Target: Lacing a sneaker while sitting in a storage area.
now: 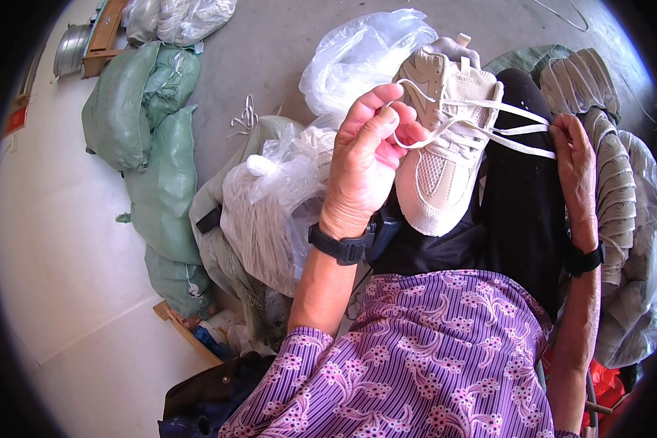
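A cream sneaker point(445, 146) lies on my lap, its toe pointing toward me and its heel away. White shoelaces point(515, 131) run through its eyelets and stretch out to both sides. My left hand point(376, 139), left of the shoe, pinches one lace between thumb and forefinger, the other fingers curled. Off to the right, my right hand point(573, 157) grips the laces drawn out on that side, its fingertips closed on them near my thigh. Neither hand touches the shoe body.
On my right are stacked beige shoe uppers point(609, 182). To the left, a plastic bag point(270, 212) holds a bundle of pale laces. Green woven sacks point(164, 190) line the white wall. A clear plastic bag point(358, 55) lies beyond the shoe; loose laces point(246, 113) lie on the floor.
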Demonstrator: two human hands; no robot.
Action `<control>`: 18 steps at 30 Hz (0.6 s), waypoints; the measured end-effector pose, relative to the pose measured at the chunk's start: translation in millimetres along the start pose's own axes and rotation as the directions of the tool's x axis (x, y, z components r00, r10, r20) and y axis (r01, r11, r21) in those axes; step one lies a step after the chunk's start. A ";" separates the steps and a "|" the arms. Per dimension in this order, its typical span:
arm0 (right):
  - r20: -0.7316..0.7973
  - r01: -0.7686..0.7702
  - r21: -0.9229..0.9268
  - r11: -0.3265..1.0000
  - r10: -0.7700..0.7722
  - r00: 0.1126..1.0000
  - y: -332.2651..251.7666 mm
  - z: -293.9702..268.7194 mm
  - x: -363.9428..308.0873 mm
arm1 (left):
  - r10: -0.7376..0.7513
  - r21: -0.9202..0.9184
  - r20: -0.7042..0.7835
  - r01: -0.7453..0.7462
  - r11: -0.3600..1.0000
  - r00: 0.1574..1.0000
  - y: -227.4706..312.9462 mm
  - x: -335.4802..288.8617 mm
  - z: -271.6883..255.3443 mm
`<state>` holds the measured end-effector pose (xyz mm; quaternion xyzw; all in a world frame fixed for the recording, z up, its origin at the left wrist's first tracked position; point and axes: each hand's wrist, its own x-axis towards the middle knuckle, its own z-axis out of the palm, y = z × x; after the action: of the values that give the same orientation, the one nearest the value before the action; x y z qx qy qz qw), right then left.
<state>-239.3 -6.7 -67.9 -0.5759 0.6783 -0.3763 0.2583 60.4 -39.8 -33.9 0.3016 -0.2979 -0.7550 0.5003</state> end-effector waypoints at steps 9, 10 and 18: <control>-0.011 0.003 0.015 1.000 -0.002 1.000 4.7 1.8 0.8 | -0.003 0.022 -0.004 0.003 1.000 1.000 1.6 -0.1 -0.3; -0.011 0.003 0.015 1.000 -0.003 1.000 4.8 2.0 0.6 | 0.004 0.022 -0.001 -0.004 1.000 1.000 2.3 0.0 -1.4; 0.065 0.044 -0.037 0.998 -0.042 0.997 0.2 -6.9 5.7 | 0.078 -0.038 0.060 -0.076 0.996 0.995 25.5 4.4 -19.0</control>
<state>-246.1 -10.8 -63.6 -0.6069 0.6642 -0.3502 0.2607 87.9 -54.9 -27.6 0.2577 -0.3111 -0.7492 0.5249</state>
